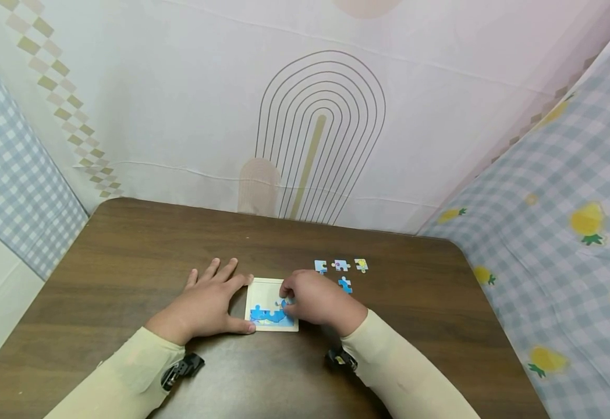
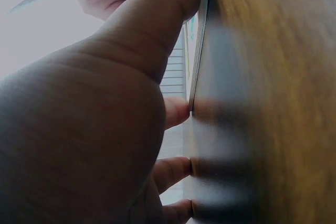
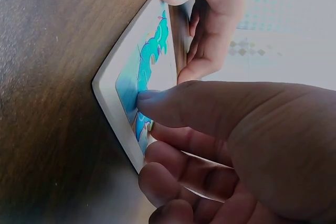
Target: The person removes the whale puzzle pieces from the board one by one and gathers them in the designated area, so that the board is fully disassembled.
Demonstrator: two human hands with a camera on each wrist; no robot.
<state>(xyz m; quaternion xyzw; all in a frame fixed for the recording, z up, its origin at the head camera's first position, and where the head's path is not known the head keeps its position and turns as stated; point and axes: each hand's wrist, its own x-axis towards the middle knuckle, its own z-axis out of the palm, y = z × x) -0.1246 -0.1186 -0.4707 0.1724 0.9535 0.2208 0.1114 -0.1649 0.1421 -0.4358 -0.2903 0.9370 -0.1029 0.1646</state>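
Puzzle pieces [image 1: 341, 265] loose on table [image 1: 415, 326]; right grip [image 1: 318, 297] hides part of tray [image 1: 264, 293].

The table [image 1: 415, 349] has a dark brown wood-grain top with rounded far corners and a soft sheen on its near part. On it rests a square, pale-rimmed tray [image 1: 266, 291], and to the tray's right lie four loose puzzle pieces, well apart from it. A light blue piece [image 1: 320, 265], a pale piece [image 1: 341, 265] and a partly yellow piece [image 1: 361, 265] form a row, with a blue piece [image 1: 344, 284] on the near side of the pale one.
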